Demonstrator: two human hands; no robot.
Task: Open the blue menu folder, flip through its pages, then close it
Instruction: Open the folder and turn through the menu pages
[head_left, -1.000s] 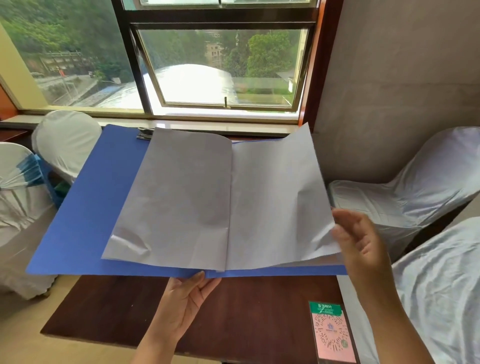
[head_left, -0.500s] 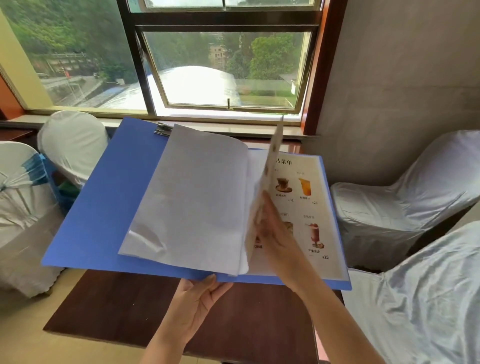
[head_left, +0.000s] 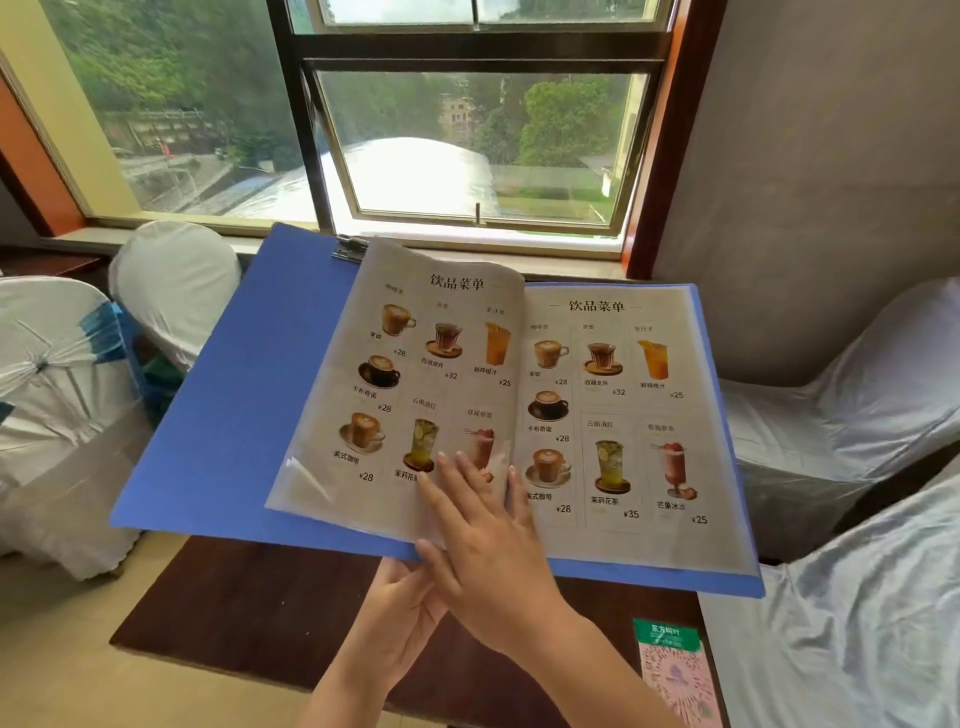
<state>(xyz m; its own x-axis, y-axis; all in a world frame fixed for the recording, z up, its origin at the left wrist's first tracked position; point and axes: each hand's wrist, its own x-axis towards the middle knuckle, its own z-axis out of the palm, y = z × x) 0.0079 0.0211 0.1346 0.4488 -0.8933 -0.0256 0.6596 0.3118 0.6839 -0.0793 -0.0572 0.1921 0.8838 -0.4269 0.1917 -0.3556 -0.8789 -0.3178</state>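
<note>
resting flat, right hand (head_left: 488, 551) fingers (head_left: 457, 478) press blue menu folder (head_left: 223, 415) page.

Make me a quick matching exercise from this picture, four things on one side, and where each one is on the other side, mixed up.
Things:
1. right hand
2. left hand
3. metal clip
4. QR code card

Places:
A. top edge of the blue folder
B. flat on the left menu page
C. on the brown table, near right corner
D. under the folder's near edge

Pairs: 1-B, 2-D, 3-A, 4-C
</note>
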